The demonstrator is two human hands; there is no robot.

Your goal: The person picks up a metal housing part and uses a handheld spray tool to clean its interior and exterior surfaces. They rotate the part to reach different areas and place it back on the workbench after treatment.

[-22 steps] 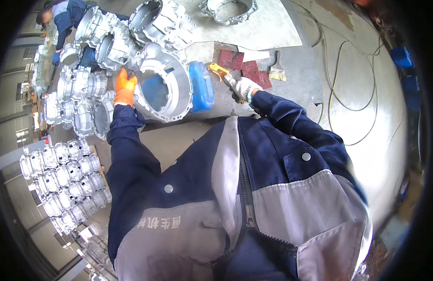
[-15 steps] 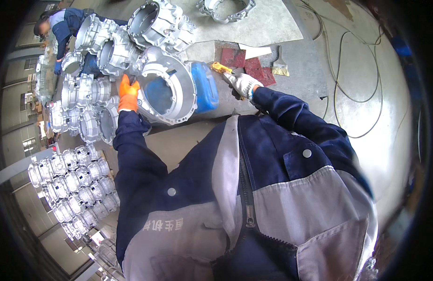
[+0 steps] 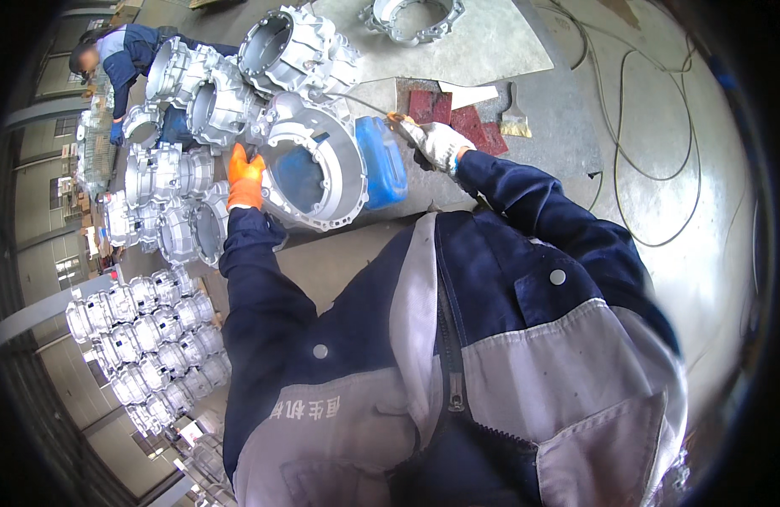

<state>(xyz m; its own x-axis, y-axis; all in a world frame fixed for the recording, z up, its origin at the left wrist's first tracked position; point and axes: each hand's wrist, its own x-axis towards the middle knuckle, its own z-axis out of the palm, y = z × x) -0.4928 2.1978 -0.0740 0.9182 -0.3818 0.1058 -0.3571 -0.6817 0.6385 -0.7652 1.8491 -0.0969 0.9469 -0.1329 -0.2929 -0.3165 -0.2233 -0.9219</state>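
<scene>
Left hand [image 3: 246, 177], orange-gloved, is clamped on the rim of the big casting [image 3: 314, 173] at its nine o'clock, fingers curled over the edge, seemingly to steady it. At three o'clock sits a blue jug [image 3: 381, 160]. Just past it, the right hand [image 3: 439, 144] grips a thin tool tight, angled toward the casting. More castings [image 3: 187, 101] are crowded at ten o'clock.

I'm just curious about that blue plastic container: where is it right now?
In the head view, the blue container sits upper centre on the floor, right beside the round metal housing that the left hand touches, with the right hand just to its right.
</scene>
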